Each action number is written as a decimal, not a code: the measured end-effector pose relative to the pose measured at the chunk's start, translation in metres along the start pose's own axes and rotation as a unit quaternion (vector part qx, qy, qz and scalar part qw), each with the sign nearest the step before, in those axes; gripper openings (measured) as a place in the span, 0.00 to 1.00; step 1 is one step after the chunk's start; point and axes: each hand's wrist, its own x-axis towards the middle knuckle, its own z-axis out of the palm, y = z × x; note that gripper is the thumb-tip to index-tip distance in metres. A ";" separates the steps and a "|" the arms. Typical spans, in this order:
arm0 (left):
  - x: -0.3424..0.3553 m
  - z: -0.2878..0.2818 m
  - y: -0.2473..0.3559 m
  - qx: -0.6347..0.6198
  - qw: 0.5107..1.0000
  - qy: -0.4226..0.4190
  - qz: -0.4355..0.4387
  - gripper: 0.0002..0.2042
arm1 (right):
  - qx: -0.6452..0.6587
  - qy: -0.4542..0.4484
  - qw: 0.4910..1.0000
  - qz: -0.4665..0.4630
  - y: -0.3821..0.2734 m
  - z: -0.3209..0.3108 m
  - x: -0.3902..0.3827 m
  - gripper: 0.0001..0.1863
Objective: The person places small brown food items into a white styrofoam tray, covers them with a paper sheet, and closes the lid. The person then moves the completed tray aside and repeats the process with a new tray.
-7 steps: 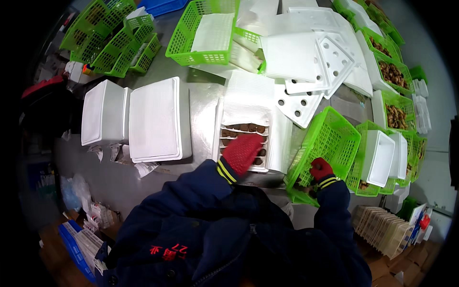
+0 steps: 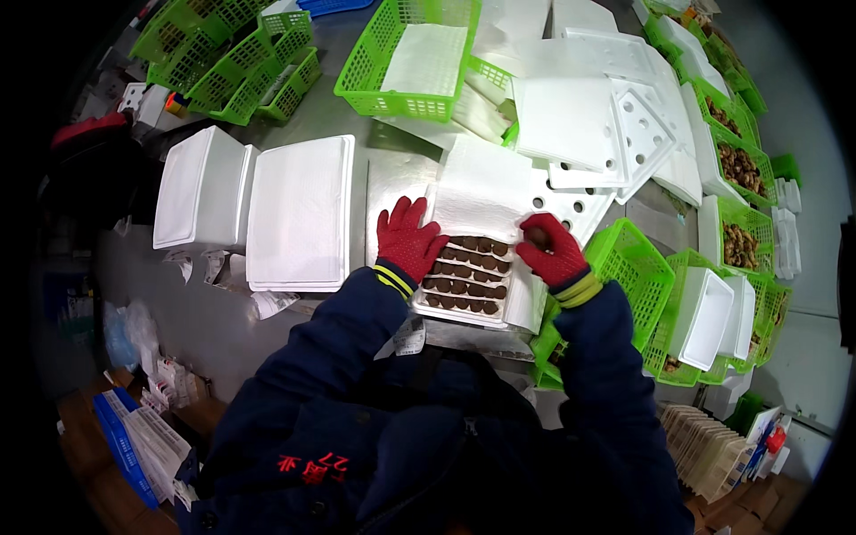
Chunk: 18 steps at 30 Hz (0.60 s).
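The head view shows, at far left, green lattice baskets (image 2: 236, 109) piled up, with two white foam boxes (image 2: 299, 214) standing nearer the person. Next comes the left hand (image 2: 410, 241), red-gloved, its fingers spread apart at the left side of a white tray box (image 2: 459, 317). Inside the box lie rows of round brown balls (image 2: 457, 287), a white sheet (image 2: 481, 187) extending beyond their far end. At the box's right side, the red-gloved right hand (image 2: 553, 254) is closed round one brown ball (image 2: 538, 237). Just beside that arm stands a green basket (image 2: 655, 281); farther right, white foam tubs (image 2: 700, 308) rest on more baskets.
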 end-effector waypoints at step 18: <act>0.026 0.004 -0.008 -0.071 0.997 -0.029 0.029 0.20 | -0.280 -0.005 0.957 -0.081 0.025 0.048 0.059 0.15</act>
